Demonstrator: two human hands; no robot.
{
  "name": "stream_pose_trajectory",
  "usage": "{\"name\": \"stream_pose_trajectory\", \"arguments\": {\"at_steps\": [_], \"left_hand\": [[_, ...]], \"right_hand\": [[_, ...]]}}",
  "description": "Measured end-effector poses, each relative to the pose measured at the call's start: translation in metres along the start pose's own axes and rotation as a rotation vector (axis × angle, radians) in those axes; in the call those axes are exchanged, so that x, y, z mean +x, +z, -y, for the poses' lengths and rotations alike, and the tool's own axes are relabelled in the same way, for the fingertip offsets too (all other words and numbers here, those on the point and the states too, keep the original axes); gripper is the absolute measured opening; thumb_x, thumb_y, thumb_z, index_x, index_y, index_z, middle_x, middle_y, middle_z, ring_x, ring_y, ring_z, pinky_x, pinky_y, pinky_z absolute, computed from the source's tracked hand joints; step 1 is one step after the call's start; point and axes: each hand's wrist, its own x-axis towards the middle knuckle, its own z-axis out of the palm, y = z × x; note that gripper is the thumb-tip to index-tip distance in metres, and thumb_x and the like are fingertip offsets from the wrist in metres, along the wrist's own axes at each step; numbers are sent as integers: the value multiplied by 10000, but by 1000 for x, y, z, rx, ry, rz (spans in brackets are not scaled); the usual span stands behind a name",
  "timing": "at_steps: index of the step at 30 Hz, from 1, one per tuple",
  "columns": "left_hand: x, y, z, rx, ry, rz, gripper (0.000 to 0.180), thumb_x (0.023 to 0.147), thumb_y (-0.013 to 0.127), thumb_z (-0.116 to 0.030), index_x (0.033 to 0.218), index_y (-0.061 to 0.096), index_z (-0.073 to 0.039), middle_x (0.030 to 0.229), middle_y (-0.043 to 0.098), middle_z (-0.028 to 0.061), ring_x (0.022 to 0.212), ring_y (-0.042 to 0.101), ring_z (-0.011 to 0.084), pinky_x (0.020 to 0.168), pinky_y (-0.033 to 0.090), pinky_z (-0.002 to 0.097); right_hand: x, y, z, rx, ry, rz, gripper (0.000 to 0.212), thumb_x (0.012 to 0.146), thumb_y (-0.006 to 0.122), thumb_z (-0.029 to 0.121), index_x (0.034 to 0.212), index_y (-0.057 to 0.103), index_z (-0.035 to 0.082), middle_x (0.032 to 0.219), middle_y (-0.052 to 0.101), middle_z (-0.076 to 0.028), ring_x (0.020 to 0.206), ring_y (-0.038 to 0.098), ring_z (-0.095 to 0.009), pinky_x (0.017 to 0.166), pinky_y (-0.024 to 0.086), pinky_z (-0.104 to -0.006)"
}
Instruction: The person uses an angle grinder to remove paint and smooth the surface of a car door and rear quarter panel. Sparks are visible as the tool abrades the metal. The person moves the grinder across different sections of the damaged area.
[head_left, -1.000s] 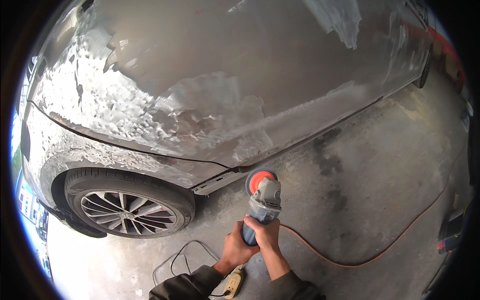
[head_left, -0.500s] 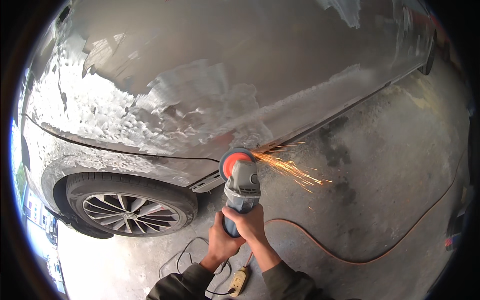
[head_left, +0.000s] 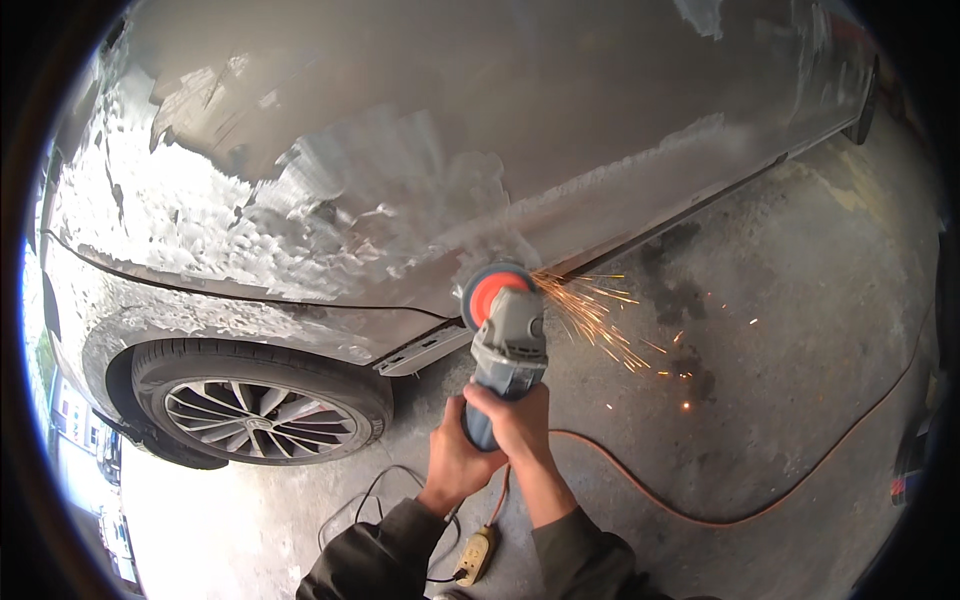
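I have left hand (head_left: 452, 464) and right hand (head_left: 522, 425) both wrapped round the grinder (head_left: 512, 338), disc (head_left: 474, 298) at the car (head_left: 600, 160)'s lower edge — wheel (head_left: 252, 418) to its left, sparks (head_left: 597, 322) rightward, power strip (head_left: 476, 556) and orange cable (head_left: 690, 518) on the floor (head_left: 800, 350).

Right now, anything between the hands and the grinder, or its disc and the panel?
Nothing visible. The left hand and right hand grip the grinder directly; its disc is at the lower edge of the car panel, throwing sparks rightward. The orange cord lies on the floor, clear of the disc.
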Motion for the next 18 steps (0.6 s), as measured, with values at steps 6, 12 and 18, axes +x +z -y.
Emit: {"name": "stream_pose_trajectory", "arguments": {"at_steps": [6,12,18], "left_hand": [[-24,-18,27,-13,8,-91,735,656,923,-296,1165,491,14,961,707,267,927,729,404,788,562,450],[0,0,-1,38,-34,11,718,655,898,-272,1187,499,-1,955,704,281,919,704,465,778,561,471],[-17,-11,17,48,7,-38,794,658,932,-307,1218,472,17,1005,705,270,976,715,436,799,567,454]], "right_hand": [[-25,24,-14,-70,45,96,439,721,877,250,995,700,-44,917,743,-131,835,707,-193,768,555,-356],[2,0,-11,124,2,26,279,752,856,177,877,716,-29,840,733,-86,729,688,-164,685,547,-344],[-15,12,-20,64,35,96,367,733,873,222,947,718,-33,888,742,-110,791,696,-168,740,551,-350]]}}
